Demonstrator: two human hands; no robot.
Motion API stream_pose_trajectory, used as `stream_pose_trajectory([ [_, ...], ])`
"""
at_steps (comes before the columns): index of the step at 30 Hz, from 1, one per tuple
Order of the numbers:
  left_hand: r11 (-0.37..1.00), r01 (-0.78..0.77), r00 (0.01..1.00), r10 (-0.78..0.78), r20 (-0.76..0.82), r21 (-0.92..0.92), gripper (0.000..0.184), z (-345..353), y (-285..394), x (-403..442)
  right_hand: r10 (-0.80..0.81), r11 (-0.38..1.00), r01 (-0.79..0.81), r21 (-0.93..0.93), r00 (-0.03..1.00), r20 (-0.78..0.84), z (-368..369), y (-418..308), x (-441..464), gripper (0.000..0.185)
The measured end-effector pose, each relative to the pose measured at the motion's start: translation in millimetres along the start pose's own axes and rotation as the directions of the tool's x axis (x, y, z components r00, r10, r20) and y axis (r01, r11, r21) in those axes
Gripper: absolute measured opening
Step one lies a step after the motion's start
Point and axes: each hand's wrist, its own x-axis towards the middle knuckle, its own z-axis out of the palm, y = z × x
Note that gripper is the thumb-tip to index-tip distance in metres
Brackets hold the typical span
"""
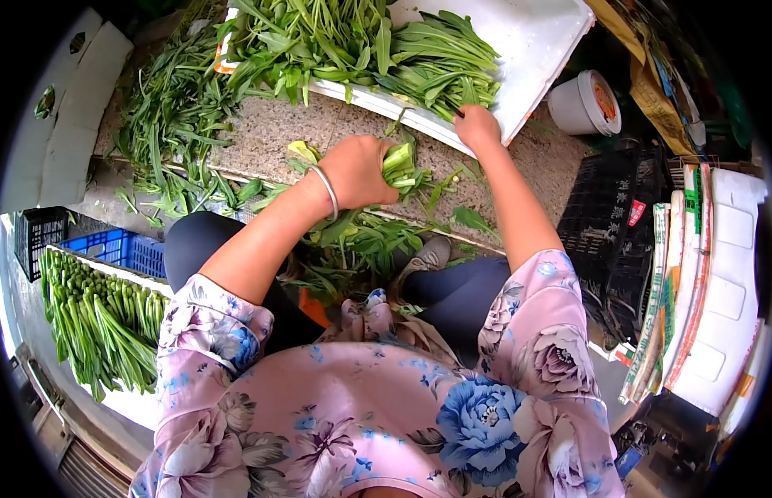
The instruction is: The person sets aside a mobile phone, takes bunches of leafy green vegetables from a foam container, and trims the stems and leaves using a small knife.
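Note:
My left hand, with a silver bangle at the wrist, is wrapped round a bunch of green stems above the stone ledge. The cut ends point right. My right hand is at the near edge of the white foam box, its fingers closed at the stem ends of a leafy bundle; what they grip, if anything, is too small to make out. More long greens fill the left part of the box.
Loose leaves lie on the ledge at left and below it. At lower left are a blue crate and stacked green bunches. On the right stand a white bucket, black crates and foam boxes.

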Motion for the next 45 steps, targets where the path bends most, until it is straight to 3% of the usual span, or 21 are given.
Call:
stream_pose_trajectory([
  [3,0.996,0.063,0.997,-0.065,-0.042,-0.058,0.037,-3.4,2.1,1.0,0.125,0.991,-0.114,-0.067,0.976,0.178,3.4,-4.0,14.9,0.027],
  [8,0.998,0.033,0.991,-0.039,-0.125,-0.046,0.035,-3.9,-3.5,0.3,0.020,0.997,-0.009,-0.072,0.988,0.152,-21.1,5.4,8.2,0.027],
  [9,0.997,0.070,0.993,-0.072,-0.094,-0.028,0.036,-5.0,-2.3,-0.3,0.028,0.950,-0.090,0.298,0.979,0.204,-31.5,7.5,0.4,0.026],
  [10,0.997,0.067,0.993,-0.070,-0.097,-0.031,0.036,-5.3,-1.9,-1.3,0.016,0.764,-0.176,0.621,0.967,0.254,-41.2,8.6,-8.6,0.027],
  [11,0.998,0.053,0.992,-0.057,-0.111,-0.037,0.036,-5.1,-1.0,-2.7,0.017,0.766,-0.174,0.618,0.968,0.251,-49.7,9.3,-18.9,0.027],
  [13,0.998,0.032,0.991,-0.038,-0.126,-0.044,0.035,-6.1,5.2,-5.4,-0.027,0.360,-0.255,0.897,0.959,0.284,-65.4,11.4,-40.9,0.028],
  [16,0.998,0.004,0.990,-0.013,-0.141,-0.070,0.032,-5.1,15.2,-9.6,-0.068,0.401,-0.269,0.876,0.945,0.321,-78.5,3.1,-74.2,0.026],
  [18,0.928,-0.343,0.886,0.269,-0.378,-0.145,0.032,7.7,12.9,-8.5,-0.125,0.487,-0.226,0.843,0.938,0.324,-80.0,-6.8,-95.6,0.026],
  [20,0.918,-0.377,0.883,0.316,-0.348,-0.121,0.029,11.1,19.4,-9.0,-0.263,0.558,-0.094,0.825,0.922,0.284,-72.9,-14.1,-109.1,0.027],
  [22,0.896,-0.435,0.850,0.373,-0.372,-0.095,0.028,22.8,15.9,-5.8,-0.262,0.573,-0.092,0.815,0.921,0.289,-69.1,-23.8,-120.7,0.030],
  [24,0.910,-0.386,0.889,0.322,-0.326,-0.154,0.026,21.7,14.4,-3.4,-0.194,0.414,-0.220,0.884,0.927,0.321,-71.3,-34.1,-129.8,0.032],
  [26,0.864,-0.010,0.999,-0.011,-0.038,-0.504,0.034,9.9,17.5,-2.8,-0.207,0.313,-0.222,0.923,0.933,0.294,-74.9,-38.3,-139.3,0.035],
  [27,0.866,-0.115,0.987,0.046,-0.152,-0.487,0.027,11.1,15.1,-1.3,-0.248,0.204,-0.209,0.957,0.934,0.257,-75.8,-39.1,-142.6,0.036],
  [28,0.866,-0.116,0.987,0.047,-0.151,-0.487,0.027,11.5,13.0,0.0,-0.284,0.092,-0.198,0.976,0.934,0.217,-76.0,-39.4,-145.0,0.038],
  [29,0.782,-0.058,0.993,-0.016,-0.114,-0.620,0.026,12.1,11.6,1.0,-0.309,0.073,-0.181,0.981,0.931,0.195,-73.4,-38.5,-146.6,0.038],
  [31,0.666,-0.014,0.995,-0.064,-0.077,-0.746,0.023,12.5,12.4,1.6,-0.307,0.126,-0.136,0.983,0.937,0.169,-71.1,-40.1,-150.4,0.038],
  [33,0.673,-0.004,0.997,-0.058,-0.059,-0.740,0.023,10.2,13.4,1.3,-0.296,0.199,-0.101,0.975,0.942,0.158,-71.0,-43.3,-151.7,0.036],
  [38,0.719,0.005,0.999,-0.036,-0.030,-0.695,0.025,14.0,-0.4,5.1,-0.314,0.190,-0.112,0.975,0.934,0.168,-59.7,-38.1,-147.3,0.032],
  [40,0.756,0.115,0.993,-0.106,0.053,-0.644,0.025,5.7,2.6,2.6,-0.315,0.174,-0.149,0.973,0.928,0.199,-54.3,-34.3,-141.5,0.030],
  [42,0.716,0.081,0.997,-0.069,0.045,-0.694,0.028,0.7,2.4,-1.4,-0.123,0.281,-0.415,0.865,0.879,0.461,-46.0,-26.4,-125.4,0.028],
  [45,0.627,0.029,0.999,0.007,0.043,-0.778,0.034,-0.7,1.6,-2.6,-0.039,0.756,-0.065,0.651,0.989,0.144,-12.5,-1.7,-60.9,0.042],
])
